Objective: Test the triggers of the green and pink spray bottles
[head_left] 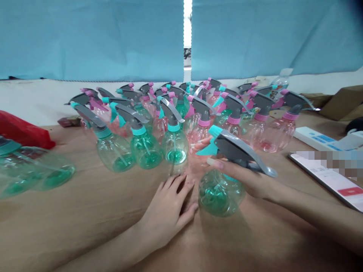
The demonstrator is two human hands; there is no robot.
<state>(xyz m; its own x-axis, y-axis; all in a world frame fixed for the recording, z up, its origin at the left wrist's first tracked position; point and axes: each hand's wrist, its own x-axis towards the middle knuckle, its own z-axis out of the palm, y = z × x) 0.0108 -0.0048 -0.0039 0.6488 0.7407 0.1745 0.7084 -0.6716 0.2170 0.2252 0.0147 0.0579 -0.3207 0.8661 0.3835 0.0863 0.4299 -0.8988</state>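
Observation:
My right hand grips the grey trigger head of a clear green spray bottle that stands on the brown table, the fingers wrapped round its neck. My left hand lies flat on the table just left of that bottle, fingers stretched out and touching its base. Behind them stand several more spray bottles, green ones to the left and pink ones to the right, all upright in a tight group.
Green bottles lie on their sides at the left edge beside a red bag. A white device and a phone-like screen rest at the right. Blue curtains hang behind.

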